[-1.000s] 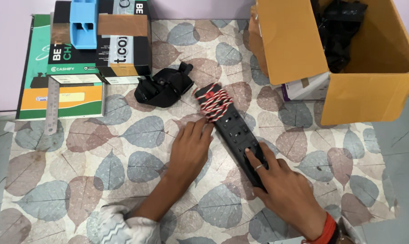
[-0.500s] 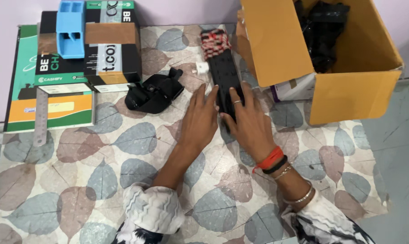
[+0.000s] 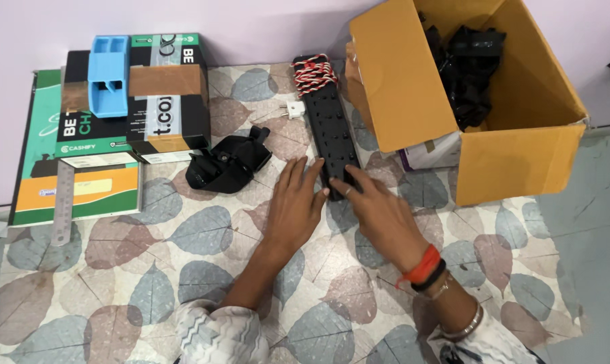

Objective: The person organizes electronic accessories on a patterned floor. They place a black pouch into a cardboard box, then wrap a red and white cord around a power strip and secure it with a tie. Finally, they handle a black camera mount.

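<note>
A long black power strip [image 3: 332, 128] lies on the leaf-patterned cloth [image 3: 116, 269], running away from me. Its red-and-white twisted cord [image 3: 311, 73] is bundled at the far end, and a white plug [image 3: 294, 108] rests beside it. My left hand [image 3: 295, 205] lies flat on the cloth with its fingertips against the near left edge of the strip. My right hand [image 3: 375, 212] rests its fingers on the strip's near end; a ring sits on one finger and red and black bands on the wrist. Neither hand grips anything.
An open cardboard box [image 3: 520, 148] with black items inside stands right of the strip. A black pouch [image 3: 227, 165] lies to the left. Farther left are stacked dark boxes [image 3: 163, 101], a blue plastic piece [image 3: 108, 74], a green-and-orange book [image 3: 82, 195] and a steel ruler [image 3: 62, 202].
Both hands have pushed the power strip away from me, from the middle of the cloth toward the wall beside the cardboard box. It now lies straight rather than slanted.
</note>
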